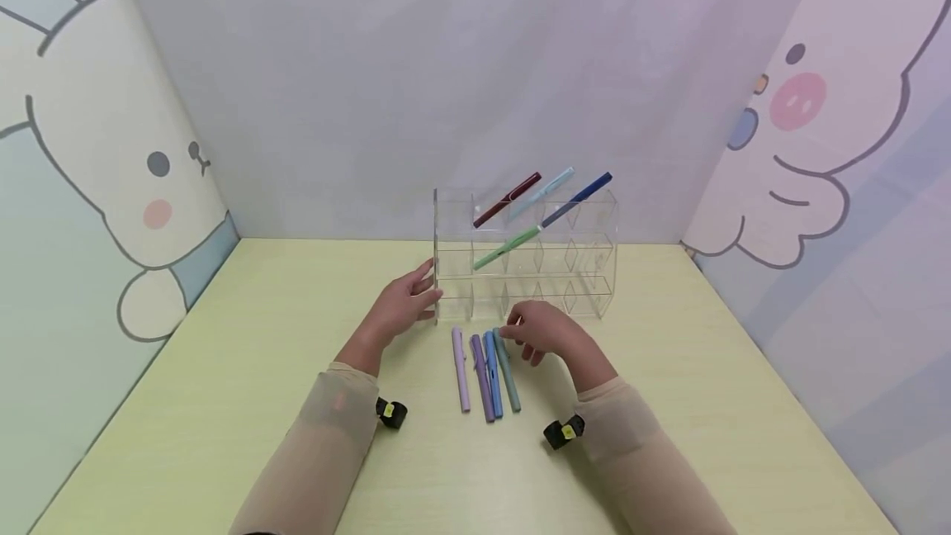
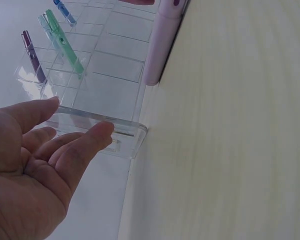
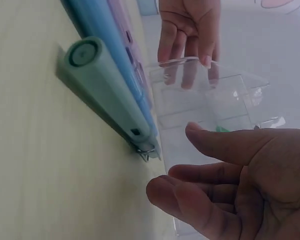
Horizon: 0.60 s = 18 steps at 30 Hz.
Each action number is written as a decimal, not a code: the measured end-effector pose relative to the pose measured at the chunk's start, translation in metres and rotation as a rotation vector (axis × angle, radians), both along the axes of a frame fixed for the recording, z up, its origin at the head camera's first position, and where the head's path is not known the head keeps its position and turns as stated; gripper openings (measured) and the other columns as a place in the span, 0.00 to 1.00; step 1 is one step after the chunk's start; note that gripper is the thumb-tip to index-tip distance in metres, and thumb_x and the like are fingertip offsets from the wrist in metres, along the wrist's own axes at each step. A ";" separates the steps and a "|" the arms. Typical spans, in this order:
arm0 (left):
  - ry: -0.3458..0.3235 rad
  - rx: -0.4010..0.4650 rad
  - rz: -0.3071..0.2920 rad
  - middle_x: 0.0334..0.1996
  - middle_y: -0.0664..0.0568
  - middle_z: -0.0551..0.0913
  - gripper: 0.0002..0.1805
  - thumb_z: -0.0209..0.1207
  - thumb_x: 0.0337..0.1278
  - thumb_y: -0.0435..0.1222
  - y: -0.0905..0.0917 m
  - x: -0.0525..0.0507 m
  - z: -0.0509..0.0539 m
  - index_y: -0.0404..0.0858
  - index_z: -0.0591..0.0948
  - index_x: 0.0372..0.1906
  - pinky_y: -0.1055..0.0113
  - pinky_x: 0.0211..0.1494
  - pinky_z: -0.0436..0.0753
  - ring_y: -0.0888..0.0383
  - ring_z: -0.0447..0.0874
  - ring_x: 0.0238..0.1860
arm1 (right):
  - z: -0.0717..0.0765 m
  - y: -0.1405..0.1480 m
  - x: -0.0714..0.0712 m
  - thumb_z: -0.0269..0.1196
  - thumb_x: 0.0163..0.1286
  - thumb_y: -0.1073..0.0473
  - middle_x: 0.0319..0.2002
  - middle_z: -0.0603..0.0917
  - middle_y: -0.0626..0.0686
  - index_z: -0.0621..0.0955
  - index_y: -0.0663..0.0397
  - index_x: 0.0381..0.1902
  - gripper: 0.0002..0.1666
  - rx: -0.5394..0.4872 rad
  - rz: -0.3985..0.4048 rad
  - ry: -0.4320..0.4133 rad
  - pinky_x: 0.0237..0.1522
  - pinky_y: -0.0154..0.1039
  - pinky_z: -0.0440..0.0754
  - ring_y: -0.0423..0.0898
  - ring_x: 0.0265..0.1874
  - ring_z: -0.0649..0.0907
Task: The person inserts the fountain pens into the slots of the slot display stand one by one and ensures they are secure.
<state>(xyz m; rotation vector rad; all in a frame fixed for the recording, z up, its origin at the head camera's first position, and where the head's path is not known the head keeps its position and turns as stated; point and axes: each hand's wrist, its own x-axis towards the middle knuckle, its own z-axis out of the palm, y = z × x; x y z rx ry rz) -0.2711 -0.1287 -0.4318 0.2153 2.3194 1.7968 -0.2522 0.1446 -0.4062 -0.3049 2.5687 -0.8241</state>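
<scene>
A clear acrylic pen rack (image 1: 560, 283) stands on the table. My left hand (image 1: 404, 302) rests its fingers against the rack's left side panel. Just in front of the rack, my right hand (image 1: 546, 329) hovers beside the teal-green pen (image 1: 508, 374); in the right wrist view its thumb and fingers are apart with nothing between them. Left of that pen lie a blue pen (image 1: 494, 378), a purple pen (image 1: 482, 378) and a light lilac pen (image 1: 461, 370). Slanting in the rack are a dark red pen (image 1: 508, 200), light blue pen (image 1: 546, 191), navy pen (image 1: 579, 199) and green pen (image 1: 508, 248).
The pale wooden table (image 1: 223, 370) extends to both sides of the rack. Behind it hangs a plain grey backdrop (image 1: 409, 89). Cartoon-printed side panels (image 1: 825, 188) border the table left and right.
</scene>
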 end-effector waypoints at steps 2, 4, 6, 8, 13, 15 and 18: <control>-0.003 -0.002 0.002 0.74 0.49 0.63 0.37 0.58 0.69 0.42 0.000 0.000 0.000 0.65 0.55 0.76 0.61 0.55 0.85 0.48 0.77 0.64 | -0.005 -0.005 0.000 0.63 0.70 0.49 0.28 0.83 0.55 0.80 0.55 0.42 0.15 0.031 0.003 0.011 0.23 0.43 0.86 0.49 0.20 0.84; -0.006 0.000 0.004 0.74 0.49 0.63 0.37 0.58 0.70 0.42 0.000 -0.001 -0.001 0.65 0.54 0.76 0.60 0.56 0.85 0.48 0.77 0.64 | -0.008 -0.009 0.000 0.64 0.70 0.49 0.25 0.82 0.54 0.80 0.54 0.38 0.13 0.067 0.012 0.031 0.23 0.42 0.85 0.48 0.19 0.84; -0.005 -0.002 0.002 0.74 0.49 0.63 0.37 0.57 0.70 0.42 0.000 -0.001 -0.001 0.65 0.54 0.76 0.60 0.56 0.85 0.48 0.76 0.64 | -0.011 -0.012 0.001 0.64 0.69 0.50 0.22 0.81 0.54 0.79 0.53 0.34 0.13 0.102 0.023 0.052 0.21 0.41 0.84 0.47 0.17 0.83; -0.003 -0.003 0.001 0.74 0.48 0.62 0.37 0.57 0.70 0.42 0.000 -0.002 -0.002 0.64 0.54 0.76 0.60 0.56 0.85 0.48 0.76 0.64 | -0.013 -0.014 0.002 0.64 0.69 0.50 0.18 0.80 0.53 0.79 0.53 0.30 0.13 0.146 0.037 0.080 0.20 0.39 0.82 0.47 0.16 0.82; -0.003 -0.017 0.007 0.74 0.50 0.63 0.37 0.58 0.69 0.44 0.000 0.000 -0.002 0.65 0.54 0.76 0.61 0.55 0.85 0.48 0.77 0.63 | -0.014 -0.016 0.003 0.66 0.67 0.50 0.13 0.77 0.49 0.78 0.51 0.24 0.16 0.252 0.069 0.147 0.19 0.36 0.75 0.45 0.14 0.79; -0.005 -0.016 0.007 0.74 0.50 0.63 0.37 0.58 0.69 0.44 0.000 0.000 -0.001 0.65 0.54 0.76 0.60 0.56 0.85 0.48 0.77 0.63 | -0.012 -0.016 0.004 0.66 0.66 0.50 0.17 0.77 0.47 0.78 0.50 0.25 0.14 0.279 0.078 0.179 0.20 0.36 0.73 0.44 0.17 0.78; -0.011 -0.014 0.006 0.74 0.49 0.63 0.38 0.58 0.69 0.45 0.000 0.001 0.000 0.65 0.54 0.76 0.60 0.56 0.85 0.48 0.77 0.63 | -0.010 -0.017 0.005 0.66 0.66 0.52 0.23 0.78 0.46 0.78 0.49 0.28 0.11 0.302 0.086 0.223 0.23 0.37 0.71 0.44 0.22 0.76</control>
